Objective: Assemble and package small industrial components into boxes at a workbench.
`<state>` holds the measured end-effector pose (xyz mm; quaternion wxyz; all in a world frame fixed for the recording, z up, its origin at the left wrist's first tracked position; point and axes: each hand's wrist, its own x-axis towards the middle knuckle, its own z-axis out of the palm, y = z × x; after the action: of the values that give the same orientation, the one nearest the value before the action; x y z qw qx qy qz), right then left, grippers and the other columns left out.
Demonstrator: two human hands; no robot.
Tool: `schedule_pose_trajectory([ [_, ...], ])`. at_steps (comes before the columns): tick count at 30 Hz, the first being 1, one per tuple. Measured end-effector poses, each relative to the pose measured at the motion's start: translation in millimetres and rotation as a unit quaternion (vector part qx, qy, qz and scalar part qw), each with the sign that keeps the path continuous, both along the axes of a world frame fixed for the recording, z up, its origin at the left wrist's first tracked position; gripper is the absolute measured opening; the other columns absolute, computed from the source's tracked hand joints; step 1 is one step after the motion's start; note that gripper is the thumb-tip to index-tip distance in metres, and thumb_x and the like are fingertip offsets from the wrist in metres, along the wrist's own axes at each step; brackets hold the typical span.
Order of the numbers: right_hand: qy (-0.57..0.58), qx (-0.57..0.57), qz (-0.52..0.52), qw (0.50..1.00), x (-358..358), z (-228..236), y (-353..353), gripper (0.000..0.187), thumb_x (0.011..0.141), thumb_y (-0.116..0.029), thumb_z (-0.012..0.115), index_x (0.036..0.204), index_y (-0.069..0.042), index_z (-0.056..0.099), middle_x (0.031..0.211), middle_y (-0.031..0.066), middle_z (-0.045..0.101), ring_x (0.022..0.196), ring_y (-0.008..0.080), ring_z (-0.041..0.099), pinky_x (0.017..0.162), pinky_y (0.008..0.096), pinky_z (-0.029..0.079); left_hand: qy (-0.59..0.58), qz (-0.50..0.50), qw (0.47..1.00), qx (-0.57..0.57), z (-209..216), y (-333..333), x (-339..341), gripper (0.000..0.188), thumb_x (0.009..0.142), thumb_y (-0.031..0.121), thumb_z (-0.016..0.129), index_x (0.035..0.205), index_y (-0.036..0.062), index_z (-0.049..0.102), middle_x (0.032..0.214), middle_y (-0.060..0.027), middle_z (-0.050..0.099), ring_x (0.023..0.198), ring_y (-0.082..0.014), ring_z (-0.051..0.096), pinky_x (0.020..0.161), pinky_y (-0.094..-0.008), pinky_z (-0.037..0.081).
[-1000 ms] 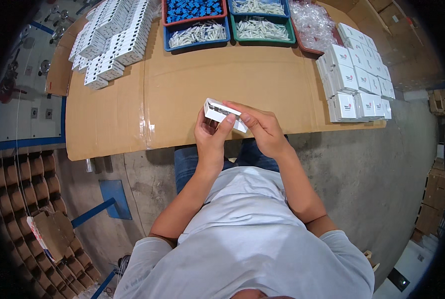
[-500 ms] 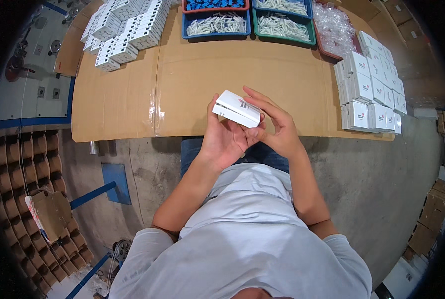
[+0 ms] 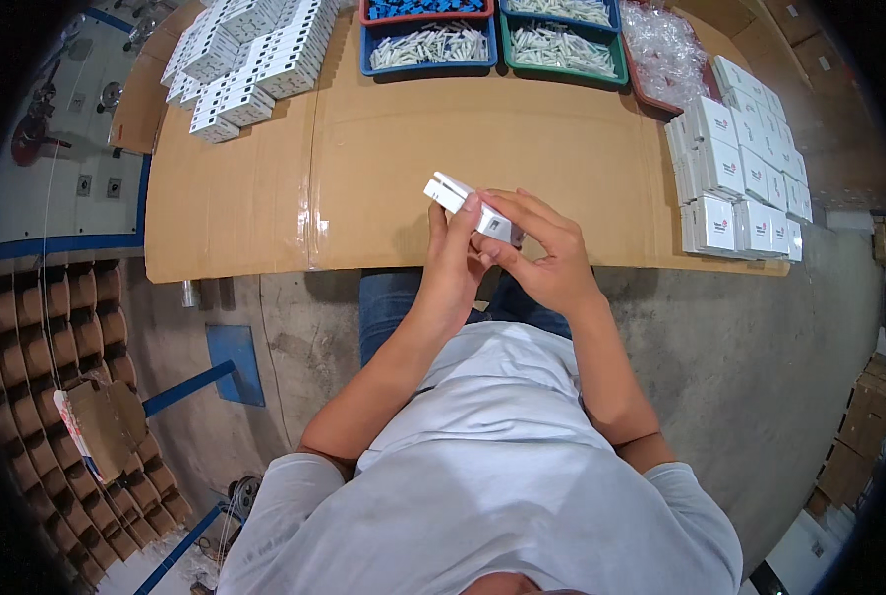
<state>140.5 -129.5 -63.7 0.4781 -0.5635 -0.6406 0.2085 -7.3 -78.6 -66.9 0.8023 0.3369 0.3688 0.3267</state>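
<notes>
Box in white, small and flat (image 3: 468, 205), is held tilted just above the near edge of the cardboard-covered table (image 3: 383, 149), and both hands pinch it: the left hand (image 3: 455, 260) grips it from below with the thumb on its side, the right hand (image 3: 542, 253) presses fingers on its right end. Stacks of white boxes (image 3: 740, 178) stand at the right edge, more white boxes (image 3: 249, 55) lie at the far left corner. Along the far edge sit a blue tray (image 3: 428, 45) and a green tray (image 3: 560, 40) with pale small parts.

Packing workshop: cardboard-covered bench (image 3: 383, 169), stacked small white boxes (image 3: 735, 178), parts bins (image 3: 428, 45), bare concrete floor (image 3: 760, 357).
</notes>
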Motion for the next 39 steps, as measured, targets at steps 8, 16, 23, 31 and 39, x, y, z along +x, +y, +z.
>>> schedule_pose_trajectory([
  [8, 0.098, -0.056, 0.016, 0.993, -10.2, 15.4, -4.2, 0.040, 0.090, -0.007, 0.073, 0.129, -0.002, 0.067, 0.134, 0.0157, 0.066, 0.118, 0.0270, 0.066, 0.097, 0.0364, 0.053, -0.055, 0.004, 0.995, -0.088, -0.9, 0.4, -0.9, 0.045, 0.103, 0.054, 0.048, 0.130, 0.0174, 0.051, 0.113, -0.0013, 0.060, 0.104, -0.0144, 0.060, 0.090, -0.0361, 0.051],
  [16, -0.019, 0.004, -0.014, 1.000, -22.0, 5.9, -2.0, 0.039, 0.083, -0.005, 0.073, 0.122, 0.002, 0.069, 0.130, 0.0162, 0.068, 0.115, 0.0299, 0.068, 0.089, 0.0371, 0.057, -0.090, -0.004, 0.980, -0.175, -10.6, 8.7, -8.7, 0.042, 0.101, 0.049, 0.050, 0.127, 0.0171, 0.058, 0.114, -0.0019, 0.064, 0.108, -0.0182, 0.062, 0.090, -0.0393, 0.053],
  [23, -0.076, -0.008, -0.069, 0.995, -38.5, 7.5, -0.1, 0.042, 0.084, -0.008, 0.067, 0.123, 0.007, 0.064, 0.122, 0.0229, 0.068, 0.104, 0.0361, 0.070, 0.087, 0.0387, 0.058, -0.090, 0.032, 0.978, -0.186, -10.5, 6.2, 1.3, 0.046, 0.102, 0.055, 0.052, 0.130, 0.0194, 0.057, 0.115, -0.0009, 0.064, 0.110, -0.0177, 0.062, 0.093, -0.0356, 0.054],
  [31, -0.077, -0.039, -0.058, 0.995, -41.8, -0.4, -3.1, 0.052, 0.086, -0.006, 0.064, 0.135, 0.006, 0.054, 0.131, 0.0267, 0.062, 0.111, 0.0386, 0.067, 0.089, 0.0428, 0.057, -0.092, 0.050, 0.981, -0.162, -1.1, -0.7, 9.1, 0.055, 0.103, 0.059, 0.049, 0.140, 0.0196, 0.051, 0.128, -0.0055, 0.060, 0.119, -0.0207, 0.058, 0.100, -0.0371, 0.050],
  [39, -0.112, 0.011, -0.072, 0.991, -44.7, -7.3, -2.0, 0.054, 0.085, 0.001, 0.062, 0.138, 0.005, 0.052, 0.131, 0.0253, 0.063, 0.103, 0.0380, 0.069, 0.087, 0.0418, 0.057, -0.087, 0.050, 0.980, -0.174, -12.9, -1.1, 9.0, 0.059, 0.101, 0.062, 0.050, 0.138, 0.0154, 0.051, 0.131, -0.0118, 0.059, 0.120, -0.0225, 0.058, 0.103, -0.0390, 0.049],
])
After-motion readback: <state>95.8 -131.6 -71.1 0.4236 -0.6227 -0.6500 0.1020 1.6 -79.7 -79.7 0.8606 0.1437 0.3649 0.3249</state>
